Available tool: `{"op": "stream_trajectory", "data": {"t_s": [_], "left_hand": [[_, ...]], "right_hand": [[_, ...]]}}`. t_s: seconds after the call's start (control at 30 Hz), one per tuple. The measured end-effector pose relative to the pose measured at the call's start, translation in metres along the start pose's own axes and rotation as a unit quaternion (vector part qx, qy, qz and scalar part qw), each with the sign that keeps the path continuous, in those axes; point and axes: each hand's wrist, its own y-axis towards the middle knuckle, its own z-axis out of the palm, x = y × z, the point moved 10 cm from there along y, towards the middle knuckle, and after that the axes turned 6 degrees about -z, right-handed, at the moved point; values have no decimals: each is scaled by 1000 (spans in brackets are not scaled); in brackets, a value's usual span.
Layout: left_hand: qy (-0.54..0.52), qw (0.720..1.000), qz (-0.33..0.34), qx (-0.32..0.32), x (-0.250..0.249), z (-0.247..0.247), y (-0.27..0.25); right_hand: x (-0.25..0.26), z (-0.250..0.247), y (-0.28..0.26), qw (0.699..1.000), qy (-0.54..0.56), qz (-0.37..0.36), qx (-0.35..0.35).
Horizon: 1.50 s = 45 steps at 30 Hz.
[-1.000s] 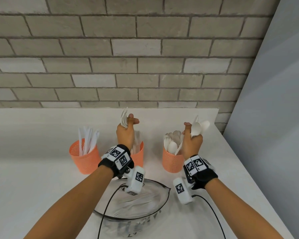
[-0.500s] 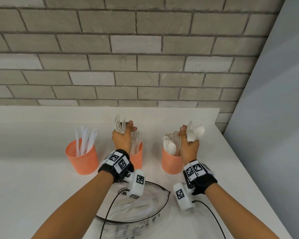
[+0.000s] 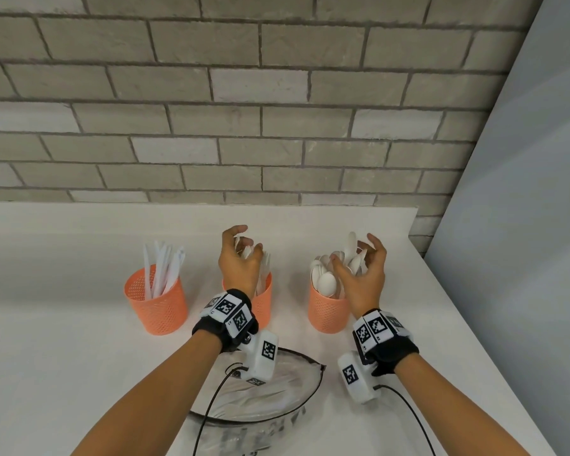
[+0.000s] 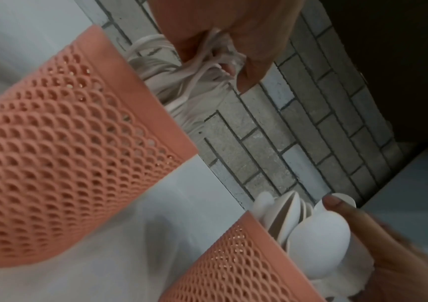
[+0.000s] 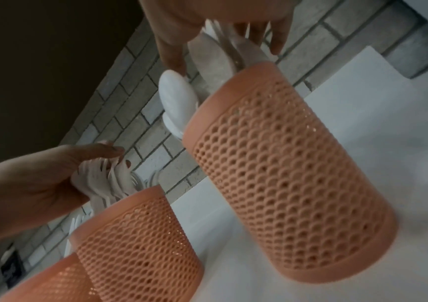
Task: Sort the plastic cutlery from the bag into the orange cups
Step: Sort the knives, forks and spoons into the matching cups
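Note:
Three orange mesh cups stand in a row: the left cup holds knives, the middle cup forks, the right cup spoons. My left hand hovers over the middle cup with fingers spread loosely around the fork heads. Above the right cup, my right hand has its fingers spread around upright spoons. The clear bag lies open near me, under the wrists, with white cutlery inside.
The white table ends at a brick wall behind the cups. Its right edge runs close to the right cup, beside a grey panel. Black cables trail from the wrist cameras across the bag.
Both hands gripped bundles above the cups, forks in the left and spoons in the right. They have lowered, and the fingers have spread, letting the bundles go into the middle and right cups.

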Motion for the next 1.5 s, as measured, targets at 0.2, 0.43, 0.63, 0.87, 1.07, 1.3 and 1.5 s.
{"op": "stream_trajectory", "data": {"t_s": [0.2,0.43,0.63,0.87,1.07,1.3,1.5], "left_hand": [[158,985,61,16,-4,11,-1],[397,915,71,-10,-4,16,-7],[440,886,136,-61,-14,12,-22],[432,900,31,50,27,13,-4],[500,860,54,87,23,32,-11],[579,808,32,99,30,37,-22],[599,790,-8,133,32,38,-22]], "right_hand": [[31,14,11,972,-177,-132,83],[39,36,13,898,-328,-239,171],[35,29,0,892,-319,-278,157],[25,31,-8,901,-318,-231,181],[24,39,-11,859,-420,-201,214],[8,53,-14,800,-492,-161,303],[6,59,-16,782,-512,-167,315]]}}
